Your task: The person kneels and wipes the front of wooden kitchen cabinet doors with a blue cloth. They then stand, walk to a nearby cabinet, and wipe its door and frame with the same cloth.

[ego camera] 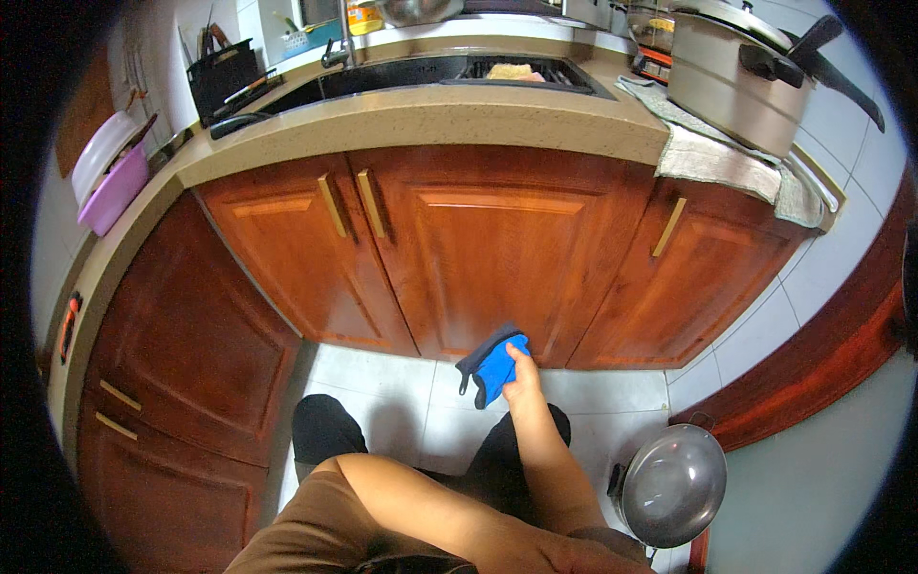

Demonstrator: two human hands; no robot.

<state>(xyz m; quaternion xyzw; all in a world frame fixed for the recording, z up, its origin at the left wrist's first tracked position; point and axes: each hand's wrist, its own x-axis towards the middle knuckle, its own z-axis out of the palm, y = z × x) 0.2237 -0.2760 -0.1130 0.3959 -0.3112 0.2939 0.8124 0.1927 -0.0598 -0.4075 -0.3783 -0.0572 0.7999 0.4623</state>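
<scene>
My right hand grips a blue fabric item with dark trim and a small loop. It looks like a folded cloth or glove; which one I cannot tell. The hand is low, above the floor tiles and in front of the wooden cabinet doors. My left forearm crosses my body toward the lower right, and its hand is out of view at the bottom edge.
A wok or its domed metal lid is low at the right by the door frame. Above the cabinets runs a stone countertop with a black sink. A large pressure cooker stands on a cloth. Basins lean at the left.
</scene>
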